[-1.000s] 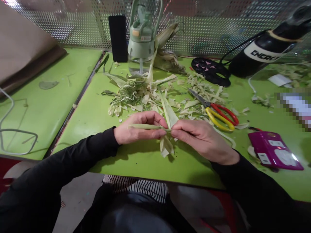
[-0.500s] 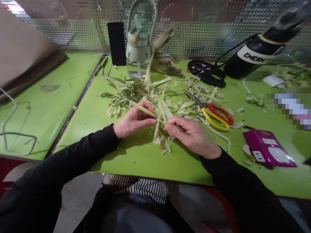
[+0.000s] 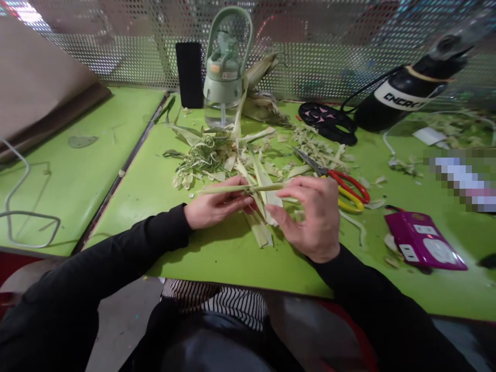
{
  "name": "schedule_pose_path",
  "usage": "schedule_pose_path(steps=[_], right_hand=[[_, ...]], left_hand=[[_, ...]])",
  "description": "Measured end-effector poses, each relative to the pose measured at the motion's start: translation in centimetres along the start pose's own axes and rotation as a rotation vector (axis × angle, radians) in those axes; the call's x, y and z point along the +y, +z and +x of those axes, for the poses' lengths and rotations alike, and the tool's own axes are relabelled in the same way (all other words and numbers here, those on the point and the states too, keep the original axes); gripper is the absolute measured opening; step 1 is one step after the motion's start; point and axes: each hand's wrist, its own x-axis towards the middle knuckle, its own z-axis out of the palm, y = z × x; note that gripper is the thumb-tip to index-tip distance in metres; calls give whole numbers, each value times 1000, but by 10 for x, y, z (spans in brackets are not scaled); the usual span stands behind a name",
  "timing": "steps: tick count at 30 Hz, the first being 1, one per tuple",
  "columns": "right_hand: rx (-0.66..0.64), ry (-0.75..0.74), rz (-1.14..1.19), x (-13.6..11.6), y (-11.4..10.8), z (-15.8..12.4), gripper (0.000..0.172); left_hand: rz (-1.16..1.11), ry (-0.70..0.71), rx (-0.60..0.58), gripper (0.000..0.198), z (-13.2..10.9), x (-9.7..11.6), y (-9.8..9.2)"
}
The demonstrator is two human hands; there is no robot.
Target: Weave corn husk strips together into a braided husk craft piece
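My left hand point(image 3: 219, 203) is closed on a crossed bundle of pale green corn husk strips point(image 3: 265, 181), pinched between thumb and fingers. One narrow folded strip lies across it from left to right, and others fan out up and down. Beside the strip's right end is my right hand point(image 3: 310, 214), its thumb apart from its curled fingers. Its fingertips are at the strip's tip; whether they touch it is hard to tell. Scissors point(image 3: 329, 173) with red and yellow handles lie just beyond my right hand, which partly covers the yellow loop.
Husk scraps point(image 3: 209, 157) lie beyond my hands. Behind them stand a green water bottle point(image 3: 223, 85), a black phone point(image 3: 189, 75) and a husk bundle point(image 3: 263, 103). To the right are a purple socket box point(image 3: 426, 240), a black bottle point(image 3: 397, 101) and a black tape-like coil point(image 3: 327, 121).
My right hand has opened from its pinch at the knot and risen slightly. The narrow strip now lies across the bundle more level, reaching out to the right.
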Motion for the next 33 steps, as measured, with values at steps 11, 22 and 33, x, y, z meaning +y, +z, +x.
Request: schedule_pose_path(steps=[11, 22, 33], right_hand=[[-108, -64, 39, -9, -2, 0, 6], [-172, 4, 119, -6, -3, 2, 10], [-343, 142, 281, -12, -6, 5, 17]], left_hand=[[-63, -59, -65, 32, -1, 9, -1], [-172, -69, -31, 39, -3, 2, 9], [-127, -60, 26, 26, -2, 3, 8]])
